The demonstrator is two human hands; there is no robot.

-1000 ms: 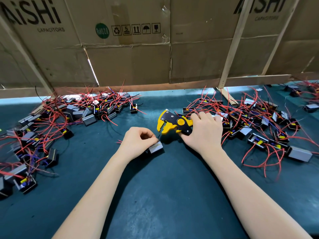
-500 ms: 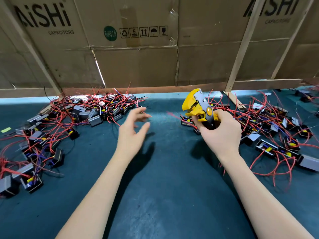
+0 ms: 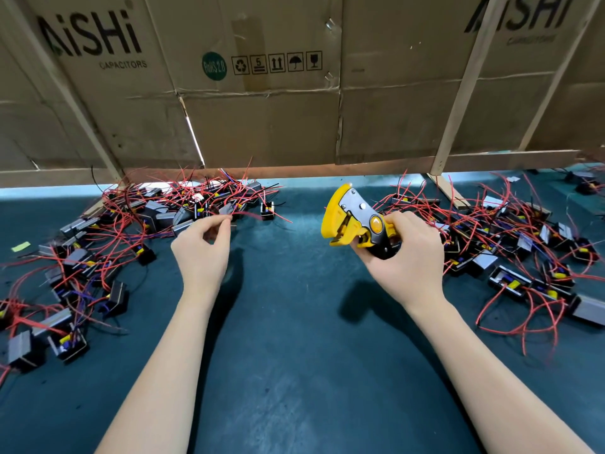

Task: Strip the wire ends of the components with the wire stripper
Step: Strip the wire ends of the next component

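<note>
My right hand (image 3: 407, 258) grips the black handles of the yellow wire stripper (image 3: 352, 221) above the mat, with its jaws pointing up and to the left and nothing in them. My left hand (image 3: 203, 253) reaches to the near edge of the left pile of components (image 3: 131, 231). Its thumb and forefinger pinch a red wire (image 3: 244, 213) that leads from a small grey component (image 3: 227, 208). The components are small black and grey boxes with long red leads. A second pile of components (image 3: 510, 247) lies to the right of my right hand.
The dark green mat (image 3: 294, 322) covers the table between my forearms. A cardboard wall (image 3: 262, 109) with wooden slats (image 3: 458, 93) closes off the back, just behind both piles. More components lie at the far right (image 3: 586, 186).
My left hand let go of the component it held on the mat and moved up and left to the left pile, where it now pinches a wire. My right hand lifted the stripper, jaws upward.
</note>
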